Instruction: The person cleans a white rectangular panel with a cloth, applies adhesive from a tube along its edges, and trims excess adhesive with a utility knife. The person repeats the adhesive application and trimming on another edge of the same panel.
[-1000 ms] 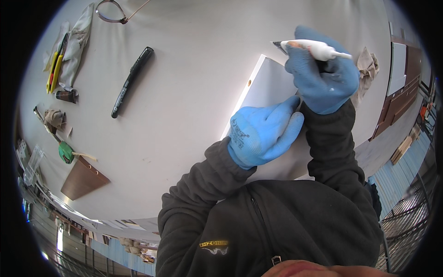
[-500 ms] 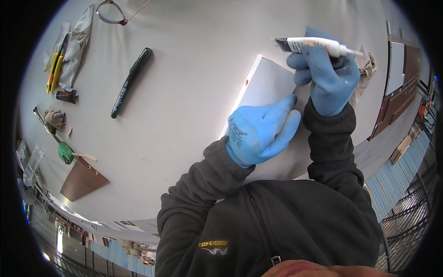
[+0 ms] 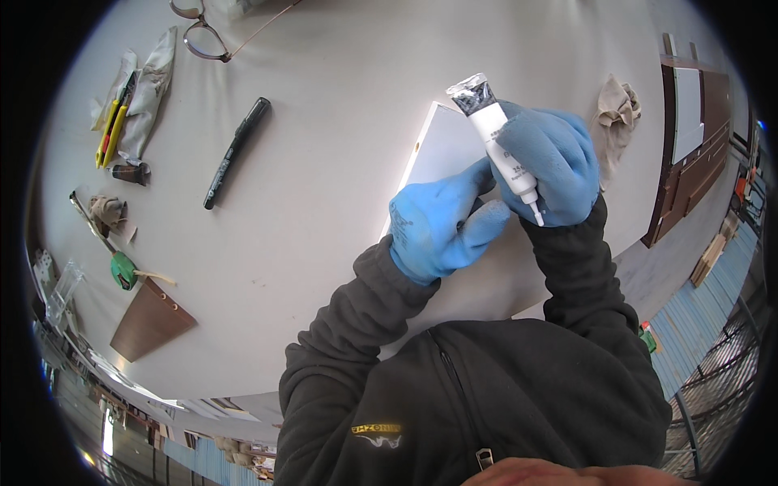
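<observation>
My right hand (image 3: pixel 555 166), in a blue glove, is closed around a white squeeze tube (image 3: pixel 506 154). Its dark crimped end points up and away, and the narrow white nozzle slants down toward me. Close beside it on the left, my gloved left hand (image 3: pixel 442 223) lies over a white board (image 3: pixel 438 146). The left thumb stands apart from the forefinger, whose tip is hidden near the tube and my right hand. I see nothing held in the left hand. A small brown hole marks the board's bright long edge.
Left of the board lies a black marker (image 3: pixel 237 154). Farther left are yellow-handled cutters (image 3: pixel 115 130), a pale cloth (image 3: pixel 150 97), a green tool (image 3: pixel 123 270) and a brown panel (image 3: pixel 152 322). Glasses (image 3: pixel 207 40) rest at the far edge; a beige rag (image 3: pixel 617 113) and stacked brown panels (image 3: pixel 701 162) lie right.
My right hand has come down and left with the tube, turning it from nearly level to steeply slanted, nozzle toward me. My left hand's fingers have bent a little. The view has shifted slightly.
</observation>
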{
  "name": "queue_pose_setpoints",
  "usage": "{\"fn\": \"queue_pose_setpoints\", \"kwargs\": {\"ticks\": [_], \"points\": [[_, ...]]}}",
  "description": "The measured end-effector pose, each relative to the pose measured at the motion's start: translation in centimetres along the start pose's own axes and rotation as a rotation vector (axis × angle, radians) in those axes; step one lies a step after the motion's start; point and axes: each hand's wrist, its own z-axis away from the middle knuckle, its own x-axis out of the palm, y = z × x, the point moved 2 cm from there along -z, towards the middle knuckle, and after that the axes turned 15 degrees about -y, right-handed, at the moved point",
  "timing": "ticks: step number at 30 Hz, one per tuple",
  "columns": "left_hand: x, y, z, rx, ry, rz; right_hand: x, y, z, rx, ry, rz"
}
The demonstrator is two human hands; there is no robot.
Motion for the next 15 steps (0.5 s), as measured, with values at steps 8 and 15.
{"fn": "queue_pose_setpoints", "kwargs": {"ticks": [8, 15], "points": [[0.1, 0.6, -0.1, -0.011, 0.077, -0.032, -1.0, -0.2, 0.4, 0.027, 0.059, 0.040], [0.1, 1.3, 0.2, -0.049, 0.083, -0.049, -1.0, -1.2, 1.2, 0.536, 0.300, -0.843]]}}
